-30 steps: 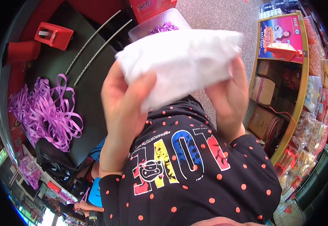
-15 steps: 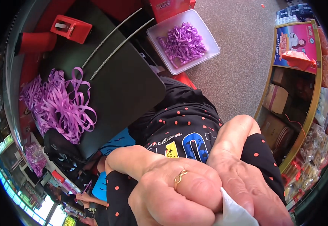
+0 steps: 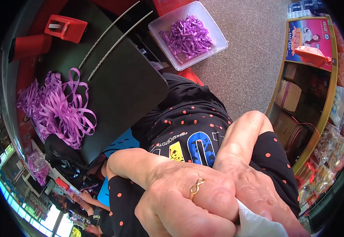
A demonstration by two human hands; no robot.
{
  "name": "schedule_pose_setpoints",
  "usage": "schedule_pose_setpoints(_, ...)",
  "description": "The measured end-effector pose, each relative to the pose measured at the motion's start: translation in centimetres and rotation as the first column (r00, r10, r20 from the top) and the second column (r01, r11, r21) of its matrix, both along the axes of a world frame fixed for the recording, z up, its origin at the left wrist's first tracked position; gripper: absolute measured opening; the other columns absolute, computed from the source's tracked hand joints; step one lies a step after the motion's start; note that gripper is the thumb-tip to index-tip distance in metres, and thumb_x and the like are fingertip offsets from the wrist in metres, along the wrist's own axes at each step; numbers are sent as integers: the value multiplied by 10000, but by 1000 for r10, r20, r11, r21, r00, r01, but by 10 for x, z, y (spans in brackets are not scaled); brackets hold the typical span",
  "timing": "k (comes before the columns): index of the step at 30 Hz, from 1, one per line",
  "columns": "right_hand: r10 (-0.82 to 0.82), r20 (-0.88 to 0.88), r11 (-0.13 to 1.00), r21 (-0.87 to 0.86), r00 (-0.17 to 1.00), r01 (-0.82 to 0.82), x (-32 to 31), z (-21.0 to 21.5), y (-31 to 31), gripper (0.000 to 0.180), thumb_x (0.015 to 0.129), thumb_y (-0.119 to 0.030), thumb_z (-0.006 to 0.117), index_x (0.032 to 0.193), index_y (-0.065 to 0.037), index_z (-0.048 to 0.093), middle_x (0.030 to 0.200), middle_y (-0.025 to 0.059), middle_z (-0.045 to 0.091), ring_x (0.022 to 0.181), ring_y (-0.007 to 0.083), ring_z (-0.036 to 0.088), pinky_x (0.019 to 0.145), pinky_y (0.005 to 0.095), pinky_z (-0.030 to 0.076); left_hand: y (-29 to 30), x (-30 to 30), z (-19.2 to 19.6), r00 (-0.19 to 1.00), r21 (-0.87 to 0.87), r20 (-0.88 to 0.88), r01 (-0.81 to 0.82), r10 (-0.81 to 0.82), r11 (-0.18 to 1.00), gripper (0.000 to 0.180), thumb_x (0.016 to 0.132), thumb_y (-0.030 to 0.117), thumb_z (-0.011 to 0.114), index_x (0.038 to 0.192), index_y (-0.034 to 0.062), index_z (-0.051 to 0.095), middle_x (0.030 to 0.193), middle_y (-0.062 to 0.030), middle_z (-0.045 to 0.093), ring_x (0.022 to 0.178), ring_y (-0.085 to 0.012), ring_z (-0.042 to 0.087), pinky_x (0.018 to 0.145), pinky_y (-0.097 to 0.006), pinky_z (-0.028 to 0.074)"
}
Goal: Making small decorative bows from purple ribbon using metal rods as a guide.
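Observation:
My left hand [image 3: 187, 205], with a gold ring on one finger, and my right hand [image 3: 259, 193] are pressed together very close to the camera at the lower edge. Both close around a white cloth or tissue [image 3: 255, 225], of which only a small corner shows between them. Below the hands I see my black top with red dots [image 3: 187, 126]. A black table [image 3: 120, 83] lies to the left with a heap of purple ribbon strips [image 3: 57, 108] on it.
A clear plastic tray [image 3: 215, 33] of cut purple ribbon pieces sits on the floor. Two thin metal rods [image 3: 112, 37], a red tape dispenser [image 3: 65, 27] lie on the table. Shelves with boxes [image 3: 298, 98] stand at the right. Another person's hands [image 3: 83, 195] show at lower left.
The white cloth, held spread out in front of the camera a second ago, is now bunched between my clasped hands, which have come down to the lower edge and closer to the camera.

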State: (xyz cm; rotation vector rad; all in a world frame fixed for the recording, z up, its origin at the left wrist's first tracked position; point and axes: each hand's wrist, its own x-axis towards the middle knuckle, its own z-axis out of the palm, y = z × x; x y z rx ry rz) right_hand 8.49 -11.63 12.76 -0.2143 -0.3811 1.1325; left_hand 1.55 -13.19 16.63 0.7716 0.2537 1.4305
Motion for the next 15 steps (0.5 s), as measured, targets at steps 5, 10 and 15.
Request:
schedule_pose_setpoints(5, -92, -257, 984, 125, 962, 128, -20, 28, -24, 122, 802, 3, 603, 889, 1, 689, 871, 143, 701, 722, 168, 643, 634, 230, 505, 4, -2, -6, 996, -16, -63, 59, -60, 998, 111, 768, 36, 663, 837, 114, 703, 709, -31, 439, 603, -149, 429, 492, -245, 373)
schedule_pose_setpoints(10, -397, -674, 725, 186, 623, 664, -67, 42, -35, 86, 788, 30, 602, 813, 8, 681, 755, 172, 689, 637, 166, 651, 566, 207, 497, 16, -6, -20, 979, -65, -139, 139, -146, 988, 143, 795, 48, 622, 934, 83, 632, 800, -61, 465, 669, -177, 454, 530, -281, 404)
schedule_pose_setpoints(15, -563, -494, 820, -237, 662, 521, -60, 63, -32, 111, 801, 25, 597, 706, -13, 639, 612, 150, 664, 577, 143, 649, 539, 197, 485, 25, -16, -35, 962, -126, -208, 155, -179, 980, 209, 822, 60, 580, 1030, 52, 560, 891, -91, 490, 735, -205, 479, 568, -317, 434)
